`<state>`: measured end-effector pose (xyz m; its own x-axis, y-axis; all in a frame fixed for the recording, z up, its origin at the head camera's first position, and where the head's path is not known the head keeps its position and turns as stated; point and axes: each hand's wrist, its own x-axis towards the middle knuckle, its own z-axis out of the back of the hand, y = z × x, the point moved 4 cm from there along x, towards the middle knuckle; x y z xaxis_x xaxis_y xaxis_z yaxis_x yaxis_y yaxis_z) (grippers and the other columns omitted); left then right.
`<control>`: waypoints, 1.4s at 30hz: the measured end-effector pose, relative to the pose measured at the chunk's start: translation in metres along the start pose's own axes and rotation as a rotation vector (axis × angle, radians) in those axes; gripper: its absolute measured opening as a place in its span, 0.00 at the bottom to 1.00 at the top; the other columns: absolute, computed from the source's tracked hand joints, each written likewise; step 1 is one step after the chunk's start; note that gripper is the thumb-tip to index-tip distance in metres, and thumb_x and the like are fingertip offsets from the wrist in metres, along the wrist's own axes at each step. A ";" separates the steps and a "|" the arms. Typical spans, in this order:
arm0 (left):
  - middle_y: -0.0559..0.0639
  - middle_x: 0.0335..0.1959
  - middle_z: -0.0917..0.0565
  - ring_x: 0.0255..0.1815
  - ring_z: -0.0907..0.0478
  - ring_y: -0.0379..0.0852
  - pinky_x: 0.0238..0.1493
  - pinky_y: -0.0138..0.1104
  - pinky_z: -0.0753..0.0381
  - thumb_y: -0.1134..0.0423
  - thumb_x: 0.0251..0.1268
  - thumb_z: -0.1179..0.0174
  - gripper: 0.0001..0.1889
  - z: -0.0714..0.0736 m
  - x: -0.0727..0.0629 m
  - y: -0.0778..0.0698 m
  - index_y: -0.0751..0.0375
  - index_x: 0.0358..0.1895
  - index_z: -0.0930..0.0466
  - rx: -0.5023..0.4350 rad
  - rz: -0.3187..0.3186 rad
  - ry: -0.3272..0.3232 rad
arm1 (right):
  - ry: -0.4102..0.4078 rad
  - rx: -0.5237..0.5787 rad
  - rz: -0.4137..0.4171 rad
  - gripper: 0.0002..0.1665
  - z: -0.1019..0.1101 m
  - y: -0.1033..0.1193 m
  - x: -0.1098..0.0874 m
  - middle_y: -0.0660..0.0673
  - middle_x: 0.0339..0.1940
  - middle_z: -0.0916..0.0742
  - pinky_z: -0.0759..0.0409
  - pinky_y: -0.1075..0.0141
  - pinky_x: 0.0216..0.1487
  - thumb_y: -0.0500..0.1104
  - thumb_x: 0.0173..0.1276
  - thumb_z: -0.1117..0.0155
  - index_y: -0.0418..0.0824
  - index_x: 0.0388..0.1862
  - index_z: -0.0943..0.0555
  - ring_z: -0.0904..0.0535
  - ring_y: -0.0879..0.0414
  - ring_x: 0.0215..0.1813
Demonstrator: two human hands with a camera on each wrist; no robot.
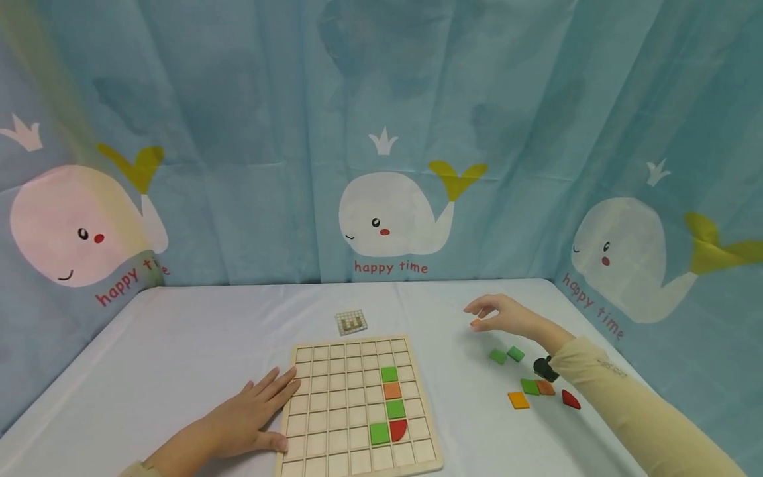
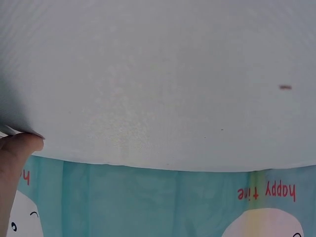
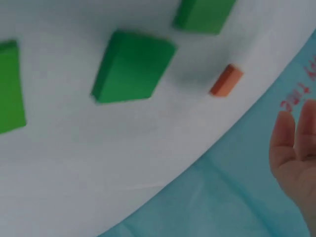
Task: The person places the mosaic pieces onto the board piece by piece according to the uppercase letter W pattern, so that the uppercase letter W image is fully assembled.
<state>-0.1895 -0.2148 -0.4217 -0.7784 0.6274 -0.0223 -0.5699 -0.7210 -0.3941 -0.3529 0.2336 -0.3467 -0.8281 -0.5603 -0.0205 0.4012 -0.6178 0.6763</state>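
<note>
My left hand [image 1: 250, 414] rests with spread fingers at the left edge of the wooden grid board [image 1: 337, 401]; its thumb [image 2: 22, 145] shows at the edge of the left wrist view. Beyond the board to the right, my right hand [image 1: 507, 318] reaches over a small orange piece [image 1: 475, 322], fingers loosely bent. That orange piece [image 3: 227, 80] lies on the cloth, apart from the fingers in the right wrist view. On the board sit three green squares [image 1: 396, 409], an orange square [image 1: 392, 390] and a red quarter-round piece [image 1: 398, 430].
Under the right forearm lie several loose pieces: green ones [image 1: 497, 356], a yellow-orange square [image 1: 518, 400], an orange-brown piece [image 1: 545, 387] and a red rounded one [image 1: 570, 399]. A small pattern card [image 1: 351, 322] lies behind the board. A blue whale-print curtain [image 1: 268, 218] encloses the table.
</note>
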 end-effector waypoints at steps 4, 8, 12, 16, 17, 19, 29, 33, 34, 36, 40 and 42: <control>0.61 0.78 0.51 0.71 0.53 0.76 0.56 0.73 0.45 0.38 0.63 0.42 0.47 0.000 0.000 0.000 0.68 0.75 0.46 -0.003 0.001 -0.004 | 0.029 -0.005 -0.027 0.24 0.005 -0.015 0.003 0.31 0.57 0.21 0.26 0.51 0.53 0.37 0.66 0.33 0.29 0.59 0.23 0.26 0.42 0.54; 0.62 0.77 0.51 0.72 0.54 0.75 0.57 0.73 0.45 0.38 0.63 0.43 0.47 0.001 0.002 -0.002 0.67 0.75 0.47 -0.003 0.012 0.006 | 0.057 -0.005 -0.075 0.25 0.010 -0.031 0.006 0.32 0.58 0.21 0.26 0.48 0.54 0.38 0.66 0.32 0.31 0.60 0.23 0.26 0.41 0.55; 0.63 0.77 0.51 0.72 0.54 0.74 0.58 0.72 0.46 0.37 0.62 0.43 0.48 0.001 0.003 -0.002 0.66 0.76 0.47 0.001 0.027 0.023 | 0.089 -0.005 -0.122 0.28 0.014 -0.045 0.010 0.33 0.60 0.22 0.29 0.43 0.57 0.40 0.66 0.33 0.33 0.63 0.25 0.28 0.38 0.60; 0.63 0.77 0.51 0.72 0.53 0.74 0.57 0.72 0.45 0.37 0.62 0.43 0.48 0.003 0.002 -0.001 0.66 0.76 0.47 0.007 0.024 0.018 | 0.109 0.015 -0.172 0.30 0.015 -0.057 0.014 0.32 0.63 0.23 0.31 0.41 0.60 0.42 0.65 0.32 0.35 0.65 0.26 0.31 0.36 0.63; 0.63 0.77 0.51 0.72 0.54 0.74 0.57 0.72 0.45 0.37 0.62 0.43 0.48 0.003 0.001 -0.001 0.65 0.76 0.47 0.003 0.023 0.016 | 0.113 0.021 -0.189 0.30 0.014 -0.060 0.015 0.31 0.63 0.24 0.31 0.41 0.60 0.41 0.65 0.31 0.35 0.65 0.26 0.31 0.36 0.63; 0.62 0.77 0.50 0.72 0.54 0.74 0.57 0.72 0.45 0.37 0.62 0.43 0.48 0.003 0.001 -0.001 0.65 0.76 0.47 -0.002 0.023 0.010 | 0.121 0.043 -0.237 0.30 0.013 -0.065 0.016 0.31 0.63 0.24 0.29 0.44 0.59 0.41 0.64 0.30 0.36 0.65 0.25 0.30 0.37 0.63; 0.63 0.77 0.51 0.72 0.54 0.74 0.58 0.72 0.45 0.37 0.62 0.43 0.49 0.005 -0.001 -0.006 0.67 0.76 0.48 0.004 0.029 0.025 | 0.210 0.079 -0.316 0.26 0.006 -0.065 0.027 0.45 0.35 0.27 0.36 0.65 0.34 0.32 0.61 0.30 0.32 0.59 0.23 0.35 0.54 0.33; 0.61 0.78 0.52 0.72 0.54 0.74 0.58 0.71 0.45 0.37 0.62 0.43 0.49 0.003 -0.002 -0.007 0.66 0.76 0.48 -0.001 0.033 0.030 | 0.217 0.052 -0.336 0.24 0.004 -0.066 0.031 0.48 0.32 0.28 0.37 0.66 0.32 0.31 0.60 0.31 0.34 0.56 0.23 0.35 0.56 0.30; 0.61 0.78 0.52 0.72 0.54 0.74 0.58 0.71 0.45 0.37 0.62 0.43 0.48 0.003 -0.003 -0.007 0.66 0.76 0.48 0.002 0.032 0.028 | 0.217 0.052 -0.337 0.24 0.003 -0.066 0.032 0.48 0.31 0.28 0.37 0.66 0.32 0.31 0.60 0.31 0.34 0.56 0.23 0.35 0.56 0.29; 0.61 0.78 0.52 0.72 0.54 0.75 0.58 0.71 0.45 0.37 0.62 0.43 0.48 0.003 -0.003 -0.006 0.66 0.76 0.48 0.001 0.030 0.025 | 0.219 0.054 -0.332 0.23 0.002 -0.066 0.033 0.48 0.30 0.29 0.38 0.67 0.31 0.30 0.60 0.31 0.33 0.55 0.23 0.36 0.57 0.27; 0.62 0.78 0.51 0.72 0.54 0.74 0.58 0.71 0.45 0.37 0.62 0.43 0.48 0.003 -0.002 -0.007 0.67 0.76 0.48 0.002 0.029 0.018 | 0.228 0.043 -0.326 0.21 0.002 -0.066 0.035 0.49 0.28 0.29 0.38 0.69 0.29 0.28 0.59 0.32 0.33 0.52 0.24 0.38 0.58 0.24; 0.62 0.77 0.51 0.72 0.54 0.74 0.58 0.71 0.45 0.37 0.61 0.43 0.48 0.003 -0.001 -0.007 0.67 0.76 0.48 -0.003 0.032 0.019 | 0.234 0.027 -0.321 0.20 0.002 -0.066 0.036 0.49 0.27 0.29 0.38 0.70 0.28 0.27 0.59 0.33 0.33 0.51 0.24 0.39 0.59 0.23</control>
<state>-0.1852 -0.2116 -0.4163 -0.7909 0.6097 -0.0517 -0.5444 -0.7397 -0.3955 -0.4100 0.2556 -0.3909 -0.7969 -0.4535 -0.3990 0.1237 -0.7691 0.6270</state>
